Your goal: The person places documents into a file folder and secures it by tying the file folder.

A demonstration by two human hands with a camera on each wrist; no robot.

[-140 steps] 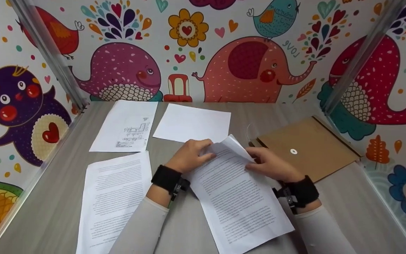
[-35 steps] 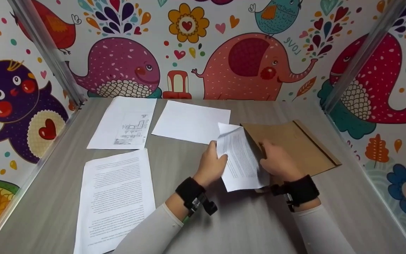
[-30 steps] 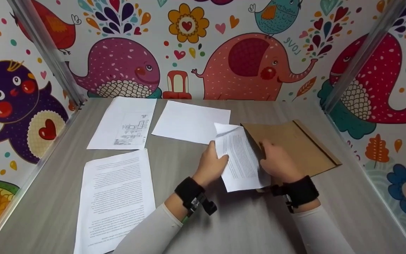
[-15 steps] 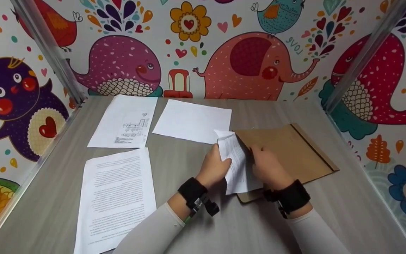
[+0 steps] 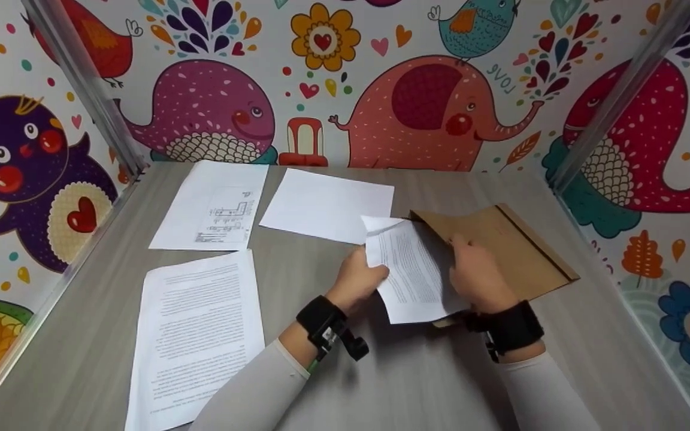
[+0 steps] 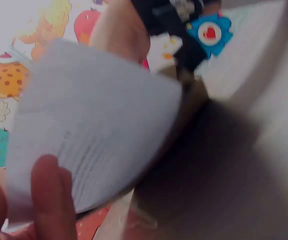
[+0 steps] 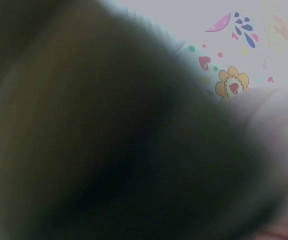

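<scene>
In the head view my left hand (image 5: 357, 278) pinches the left edge of printed paper sheets (image 5: 411, 275), thumb on top. The right part of these sheets lies inside the mouth of a brown paper envelope (image 5: 518, 251). My right hand (image 5: 481, 272) grips the envelope's upper flap at its opening and holds it raised. The left wrist view shows the sheets (image 6: 99, 110) curved, with my left fingers (image 6: 49, 195) at their near edge. Dark blur fills most of the right wrist view, so the right fingertips cannot be made out there.
On the grey table (image 5: 309, 383), a text page (image 5: 201, 335) lies at the left. Behind it is a sheet with a drawing (image 5: 213, 206), and beside that a blank sheet (image 5: 327, 203). Patterned walls (image 5: 321, 108) enclose the back and sides.
Both hands first held the sheets in front of me; then the right hand took hold of the envelope's opening. The sheets are now partly inside. Over the last half second the envelope mouth shifted right.
</scene>
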